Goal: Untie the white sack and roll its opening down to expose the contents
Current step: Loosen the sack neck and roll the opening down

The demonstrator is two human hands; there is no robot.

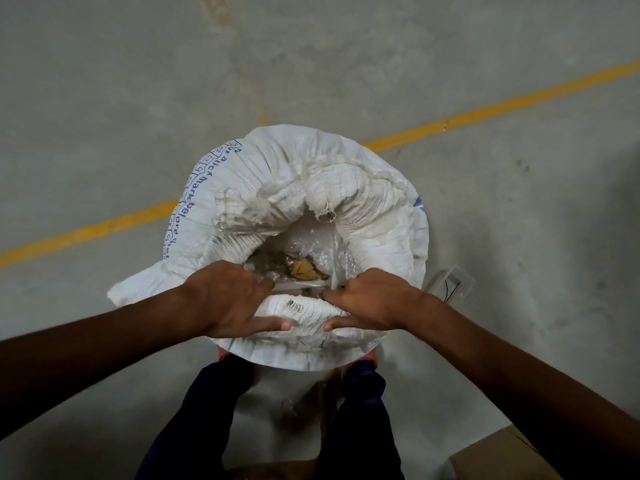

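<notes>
A white woven sack (239, 178) with blue print stands upright on the floor in front of my legs. Its mouth is open and the rim is rolled outward into a thick cuff (367, 199). Inside I see clear plastic wrap (311, 237) and a brown paper scrap (304, 269). My left hand (228, 299) grips the near rim, fingers inside the mouth and thumb pressed on the outer fold. My right hand (370, 303) holds the same near rim a little to the right, in the same way.
The sack stands on a grey concrete floor with a yellow painted line (485, 110) running diagonally behind it. A brown cardboard box corner (498, 455) lies at the bottom right. A small flat clear packet (452, 284) lies on the floor right of the sack.
</notes>
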